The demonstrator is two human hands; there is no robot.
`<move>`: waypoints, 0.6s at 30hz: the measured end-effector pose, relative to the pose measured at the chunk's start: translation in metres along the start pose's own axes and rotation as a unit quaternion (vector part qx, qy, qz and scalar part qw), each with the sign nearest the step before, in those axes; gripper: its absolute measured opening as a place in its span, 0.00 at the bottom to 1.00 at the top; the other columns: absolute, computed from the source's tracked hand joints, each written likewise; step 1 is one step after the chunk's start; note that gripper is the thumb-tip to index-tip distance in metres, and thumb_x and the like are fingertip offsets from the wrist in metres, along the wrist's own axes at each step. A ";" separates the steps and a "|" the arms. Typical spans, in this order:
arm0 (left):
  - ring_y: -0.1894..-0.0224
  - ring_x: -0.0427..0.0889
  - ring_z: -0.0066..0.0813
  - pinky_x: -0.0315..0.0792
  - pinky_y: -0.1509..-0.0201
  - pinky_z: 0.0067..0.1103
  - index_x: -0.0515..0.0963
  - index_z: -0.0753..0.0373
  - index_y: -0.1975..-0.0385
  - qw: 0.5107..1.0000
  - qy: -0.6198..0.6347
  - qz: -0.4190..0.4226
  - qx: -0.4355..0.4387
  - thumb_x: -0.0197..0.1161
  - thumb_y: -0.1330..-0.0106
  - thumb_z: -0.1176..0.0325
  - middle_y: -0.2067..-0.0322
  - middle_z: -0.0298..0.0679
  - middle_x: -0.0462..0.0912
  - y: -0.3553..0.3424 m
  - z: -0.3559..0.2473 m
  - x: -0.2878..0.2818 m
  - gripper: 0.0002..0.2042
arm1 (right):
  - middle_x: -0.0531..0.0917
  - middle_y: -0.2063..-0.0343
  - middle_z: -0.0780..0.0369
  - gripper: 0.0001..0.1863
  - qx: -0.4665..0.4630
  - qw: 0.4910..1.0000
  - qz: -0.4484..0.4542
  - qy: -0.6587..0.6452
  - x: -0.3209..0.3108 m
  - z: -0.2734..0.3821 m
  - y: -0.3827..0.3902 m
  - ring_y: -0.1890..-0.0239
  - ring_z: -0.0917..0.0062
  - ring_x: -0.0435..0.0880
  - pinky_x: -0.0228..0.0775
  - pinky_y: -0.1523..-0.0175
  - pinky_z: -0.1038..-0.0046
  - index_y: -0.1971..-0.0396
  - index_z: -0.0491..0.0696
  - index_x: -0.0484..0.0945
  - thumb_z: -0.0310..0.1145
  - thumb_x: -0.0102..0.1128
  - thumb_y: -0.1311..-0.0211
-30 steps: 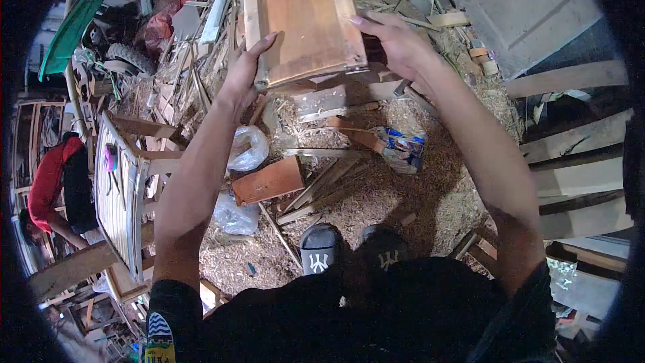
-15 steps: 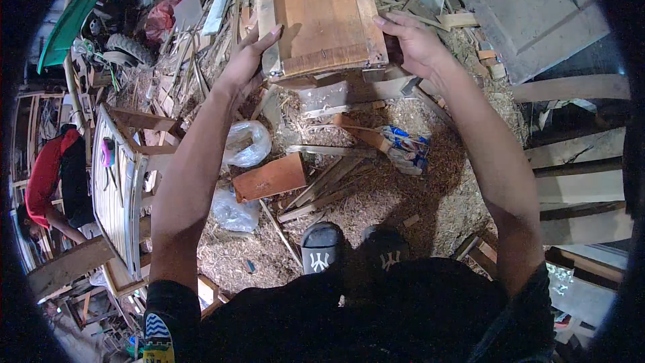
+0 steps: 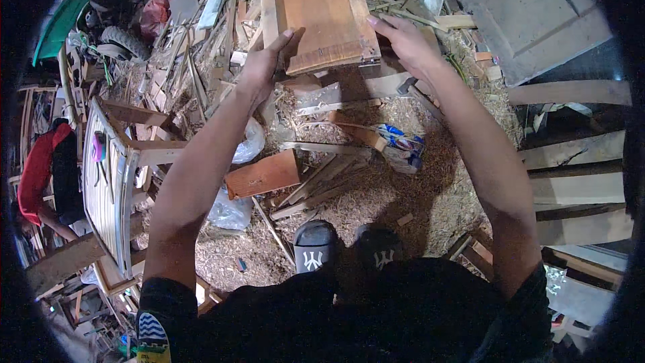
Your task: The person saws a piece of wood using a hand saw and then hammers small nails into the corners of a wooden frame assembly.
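Out in front of me I hold a framed wooden panel (image 3: 316,10), pale along its edges with a brown board set inside. My left hand (image 3: 262,67) grips its near left corner, thumb on top and the other fingers hidden beneath. Its right edge is in my right hand (image 3: 408,42), thumb laid along the side, fingers partly out of sight. Below the panel lies what looks like a hammer (image 3: 408,86), near my right wrist. A reddish-brown wood block (image 3: 263,173) rests on the shavings nearer to me.
Wood scraps and shavings cover the floor around my sandals (image 3: 314,245). Clear plastic bags (image 3: 230,210) and a blue-and-white packet (image 3: 402,144) lie there. A slatted wooden piece (image 3: 107,188) stands left; beyond it a person in red (image 3: 41,171) bends over. Planks (image 3: 578,188) line the right.
The panel has tilted and turned slightly between my hands, its near left corner shifting right. My left hand has moved right with it. Both hands keep hold.
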State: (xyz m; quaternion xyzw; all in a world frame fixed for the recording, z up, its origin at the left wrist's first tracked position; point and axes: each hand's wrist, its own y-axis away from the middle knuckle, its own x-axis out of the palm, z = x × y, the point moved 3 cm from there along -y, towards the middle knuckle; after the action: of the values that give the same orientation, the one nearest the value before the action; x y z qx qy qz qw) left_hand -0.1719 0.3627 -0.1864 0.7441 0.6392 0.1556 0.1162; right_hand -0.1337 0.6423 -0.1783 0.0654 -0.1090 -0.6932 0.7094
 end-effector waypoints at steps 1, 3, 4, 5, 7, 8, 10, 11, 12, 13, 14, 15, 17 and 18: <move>0.60 0.83 0.26 0.79 0.56 0.25 0.76 0.67 0.45 1.000 0.003 0.001 -0.002 0.65 0.28 0.61 0.60 0.38 0.85 -0.004 0.003 -0.002 0.19 | 0.87 0.56 0.59 0.20 -0.024 0.994 -0.034 0.102 -0.007 0.000 0.001 0.53 0.73 0.85 0.74 0.45 0.69 0.46 0.44 0.82 0.44 0.58 0.25; 0.60 0.83 0.27 0.79 0.52 0.25 0.79 0.69 0.47 0.999 -0.045 -0.002 0.016 0.66 0.29 0.63 0.58 0.39 0.86 -0.009 0.005 -0.002 0.18 | 0.87 0.56 0.57 0.19 -0.112 0.976 -0.098 0.162 -0.030 -0.022 0.008 0.53 0.72 0.85 0.74 0.46 0.68 0.47 0.44 0.82 0.44 0.58 0.25; 0.60 0.83 0.27 0.79 0.52 0.25 0.79 0.69 0.47 0.999 -0.042 -0.001 0.016 0.66 0.29 0.63 0.58 0.39 0.86 -0.012 0.008 -0.002 0.18 | 0.87 0.56 0.55 0.19 -0.200 0.943 -0.158 0.216 -0.043 -0.032 0.016 0.54 0.72 0.85 0.74 0.47 0.68 0.48 0.43 0.82 0.44 0.57 0.24; 0.61 0.83 0.27 0.78 0.52 0.24 0.79 0.69 0.48 0.999 -0.023 -0.011 0.023 0.67 0.29 0.63 0.58 0.39 0.86 -0.013 0.011 -0.007 0.18 | 0.86 0.58 0.54 0.18 -0.202 0.933 -0.194 0.225 -0.050 -0.044 0.031 0.55 0.68 0.85 0.74 0.47 0.66 0.50 0.42 0.82 0.42 0.57 0.25; 0.61 0.83 0.27 0.77 0.52 0.24 0.79 0.70 0.48 0.999 0.002 -0.019 0.030 0.67 0.29 0.64 0.58 0.39 0.86 -0.014 0.014 -0.010 0.17 | 0.84 0.59 0.52 0.17 -0.202 0.893 -0.247 0.318 -0.074 -0.079 0.074 0.55 0.59 0.84 0.73 0.46 0.61 0.50 0.42 0.81 0.39 0.57 0.26; 0.61 0.83 0.26 0.77 0.54 0.24 0.79 0.69 0.49 0.999 0.003 -0.010 0.033 0.67 0.30 0.64 0.59 0.39 0.86 -0.015 0.014 -0.008 0.17 | 0.83 0.58 0.51 0.16 -0.198 0.856 -0.262 0.399 -0.090 -0.104 0.094 0.54 0.55 0.83 0.72 0.44 0.58 0.49 0.43 0.80 0.38 0.57 0.27; 0.61 0.83 0.26 0.76 0.56 0.23 0.80 0.69 0.50 0.999 0.009 -0.009 0.037 0.67 0.30 0.64 0.60 0.38 0.86 -0.013 0.014 -0.009 0.16 | 0.78 0.51 0.49 0.19 -0.172 0.804 -0.230 0.520 -0.102 -0.136 0.127 0.48 0.47 0.78 0.68 0.41 0.52 0.44 0.45 0.75 0.37 0.59 0.31; 0.62 0.82 0.25 0.75 0.58 0.23 0.80 0.68 0.51 0.999 -0.005 0.004 0.051 0.67 0.30 0.64 0.61 0.37 0.86 -0.012 0.012 -0.006 0.15 | 0.78 0.51 0.49 0.19 -0.174 0.802 -0.227 0.525 -0.106 -0.147 0.141 0.48 0.47 0.78 0.68 0.41 0.52 0.44 0.45 0.75 0.37 0.59 0.31; 0.63 0.82 0.24 0.74 0.60 0.22 0.80 0.67 0.52 0.998 -0.018 0.019 0.064 0.67 0.30 0.64 0.62 0.36 0.85 -0.011 0.012 -0.002 0.14 | 0.76 0.48 0.49 0.21 -0.146 0.774 -0.225 0.573 -0.110 -0.158 0.153 0.45 0.47 0.76 0.66 0.39 0.50 0.42 0.46 0.73 0.38 0.59 0.31; 0.63 0.82 0.24 0.74 0.60 0.22 0.80 0.67 0.52 0.998 -0.013 0.015 0.064 0.67 0.30 0.64 0.62 0.36 0.85 -0.009 0.013 -0.003 0.14 | 0.73 0.45 0.48 0.23 -0.120 0.746 -0.220 0.617 -0.107 -0.159 0.158 0.43 0.47 0.74 0.64 0.38 0.49 0.40 0.47 0.70 0.38 0.60 0.32; 0.71 0.77 0.20 0.69 0.68 0.20 0.80 0.63 0.54 0.997 -0.014 0.008 0.072 0.67 0.30 0.63 0.67 0.33 0.84 -0.006 0.013 -0.004 0.12 | 0.71 0.42 0.47 0.26 -0.113 0.740 -0.184 0.637 -0.105 -0.159 0.159 0.46 0.45 0.77 0.70 0.43 0.48 0.38 0.47 0.68 0.38 0.60 0.33; 0.79 0.73 0.16 0.63 0.77 0.17 0.80 0.60 0.57 0.997 -0.015 0.001 0.080 0.66 0.30 0.63 0.72 0.29 0.82 -0.003 0.014 -0.006 0.09 | 0.71 0.42 0.47 0.26 -0.116 0.738 -0.179 0.640 -0.105 -0.158 0.156 0.46 0.45 0.77 0.70 0.43 0.48 0.38 0.47 0.68 0.38 0.60 0.33; 0.78 0.73 0.16 0.64 0.77 0.17 0.79 0.60 0.57 0.996 -0.007 0.013 0.089 0.68 0.30 0.63 0.73 0.29 0.82 0.001 0.011 0.001 0.10 | 0.77 0.46 0.47 0.27 -0.032 0.808 -0.137 0.572 -0.109 -0.154 0.155 0.53 0.45 0.81 0.74 0.51 0.48 0.36 0.47 0.66 0.39 0.58 0.30; 0.78 0.73 0.16 0.64 0.77 0.17 0.79 0.60 0.57 0.995 -0.005 0.024 0.099 0.69 0.31 0.64 0.73 0.29 0.82 0.002 0.010 0.005 0.10 | 0.77 0.46 0.47 0.27 -0.032 0.804 -0.136 0.578 -0.112 -0.148 0.159 0.53 0.45 0.81 0.74 0.51 0.48 0.36 0.47 0.66 0.39 0.58 0.30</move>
State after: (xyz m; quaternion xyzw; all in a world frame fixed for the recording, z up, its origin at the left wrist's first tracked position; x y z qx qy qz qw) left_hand -0.1653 0.3675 -0.1941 0.7678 0.6329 0.0906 0.0412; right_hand 0.0554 0.7500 -0.2903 0.4458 0.3532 -0.6197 0.5408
